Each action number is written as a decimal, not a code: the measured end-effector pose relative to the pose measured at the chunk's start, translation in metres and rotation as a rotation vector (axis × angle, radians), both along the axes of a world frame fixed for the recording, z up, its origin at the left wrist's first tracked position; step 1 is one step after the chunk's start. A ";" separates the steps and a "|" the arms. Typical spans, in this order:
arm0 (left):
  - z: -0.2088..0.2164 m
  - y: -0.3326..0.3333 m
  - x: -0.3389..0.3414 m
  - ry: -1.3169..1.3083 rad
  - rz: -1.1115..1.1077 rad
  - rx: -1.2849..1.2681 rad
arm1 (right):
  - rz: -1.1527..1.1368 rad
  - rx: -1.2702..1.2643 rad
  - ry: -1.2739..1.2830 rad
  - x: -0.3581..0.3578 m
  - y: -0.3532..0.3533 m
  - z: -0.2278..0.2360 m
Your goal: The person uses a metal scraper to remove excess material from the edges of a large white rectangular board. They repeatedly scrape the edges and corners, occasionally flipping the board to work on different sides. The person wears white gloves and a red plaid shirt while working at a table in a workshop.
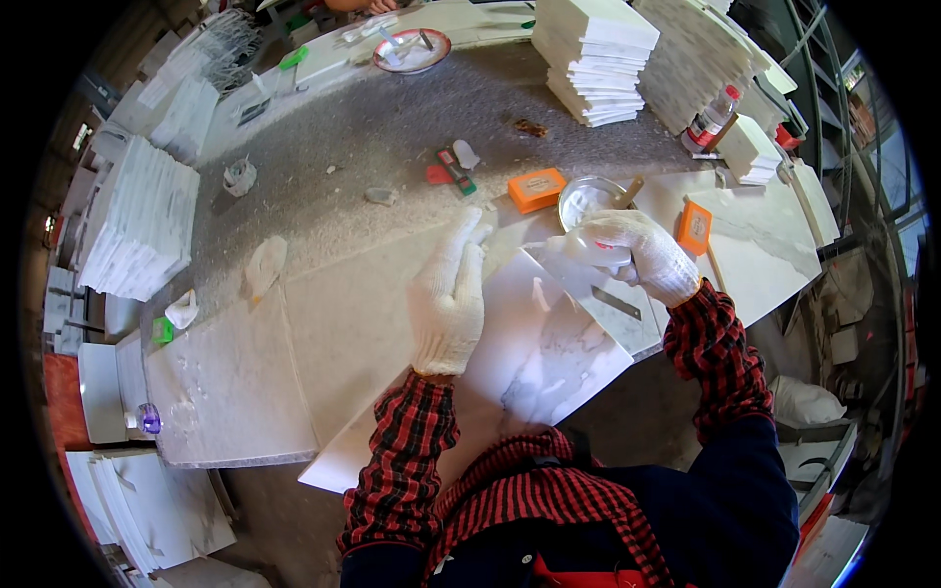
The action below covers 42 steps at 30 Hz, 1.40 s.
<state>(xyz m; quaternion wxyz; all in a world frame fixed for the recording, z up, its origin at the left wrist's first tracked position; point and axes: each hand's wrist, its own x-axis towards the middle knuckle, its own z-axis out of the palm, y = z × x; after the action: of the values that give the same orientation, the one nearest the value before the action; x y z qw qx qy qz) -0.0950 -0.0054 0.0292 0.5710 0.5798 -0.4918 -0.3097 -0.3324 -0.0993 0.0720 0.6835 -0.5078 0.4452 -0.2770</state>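
Both my hands wear white knitted gloves. In my right hand [652, 255] is a small translucent white squeeze bottle [593, 251], tilted with its narrow end toward the left, above the far corner of a glossy white marble tile [564, 353]. My left hand [448, 304] stands over the left part of that tile, its fingers stretched out and pointing away from me; nothing shows in it. The tile has grey veins and reaches past the table's near edge. A flat metal strip [616, 303] lies just right of it. Beyond my right hand sits a round dish [578, 208] of white paste.
Orange boxes [536, 190] [694, 227] flank the dish. Stacks of marble tiles [147, 220] [598, 59] stand at the left and back. A plastic bottle [711, 120] stands far right, a red-rimmed bowl [412, 51] at the back. Another person's hand [380, 6] shows at the top.
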 end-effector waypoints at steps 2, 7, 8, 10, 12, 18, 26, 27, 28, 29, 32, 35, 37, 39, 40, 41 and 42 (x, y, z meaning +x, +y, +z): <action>0.001 -0.001 0.000 -0.007 -0.004 -0.005 | 0.069 -0.128 0.002 -0.008 -0.006 -0.014; -0.002 -0.001 0.000 0.068 -0.034 -0.035 | 0.195 -0.542 0.051 -0.013 -0.014 -0.029; -0.001 -0.001 0.000 0.064 -0.036 -0.039 | 0.183 -0.538 0.052 -0.011 -0.012 -0.027; 0.001 0.000 0.000 0.053 -0.035 -0.047 | 0.161 -0.426 0.050 -0.007 -0.008 -0.018; 0.001 0.000 0.001 0.052 -0.035 -0.039 | 0.152 -0.308 0.050 -0.005 -0.005 -0.009; 0.004 0.000 0.000 0.040 -0.028 -0.034 | 0.212 -0.533 0.070 -0.009 -0.013 -0.021; 0.002 0.000 0.000 0.031 -0.028 -0.022 | 0.188 -0.522 0.102 -0.010 -0.011 -0.018; 0.002 0.000 0.000 0.031 -0.024 -0.028 | 0.185 -0.522 0.107 -0.010 -0.010 -0.017; 0.002 0.000 -0.001 0.032 -0.020 -0.034 | 0.180 -0.522 0.113 -0.009 -0.010 -0.015; 0.001 0.000 -0.002 0.022 -0.015 -0.055 | 0.186 -0.519 0.128 -0.011 -0.011 -0.015; -0.007 -0.001 -0.001 -0.031 0.006 -0.098 | 0.161 -0.341 0.157 -0.003 -0.005 0.003; -0.007 -0.001 0.000 -0.098 0.010 -0.101 | 0.138 -0.218 0.153 -0.001 -0.003 0.010; -0.005 -0.001 0.000 -0.110 0.004 -0.090 | 0.126 -0.173 0.149 -0.002 -0.004 0.011; -0.005 -0.001 0.000 -0.130 0.012 -0.084 | 0.108 -0.121 0.148 -0.003 -0.005 0.013; -0.006 -0.001 0.000 -0.141 0.017 -0.081 | 0.124 -0.123 0.145 -0.003 -0.006 0.013; -0.006 -0.001 0.001 -0.143 0.017 -0.087 | 0.141 -0.125 0.141 -0.004 -0.008 0.012; -0.006 -0.001 0.000 -0.143 0.016 -0.093 | 0.155 -0.126 0.139 -0.006 -0.009 0.010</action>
<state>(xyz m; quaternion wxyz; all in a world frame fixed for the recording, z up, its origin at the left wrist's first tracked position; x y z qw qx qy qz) -0.0946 -0.0068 0.0229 0.5630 0.5772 -0.5407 -0.2397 -0.3382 -0.1083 0.0824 0.6370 -0.6008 0.4325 -0.2148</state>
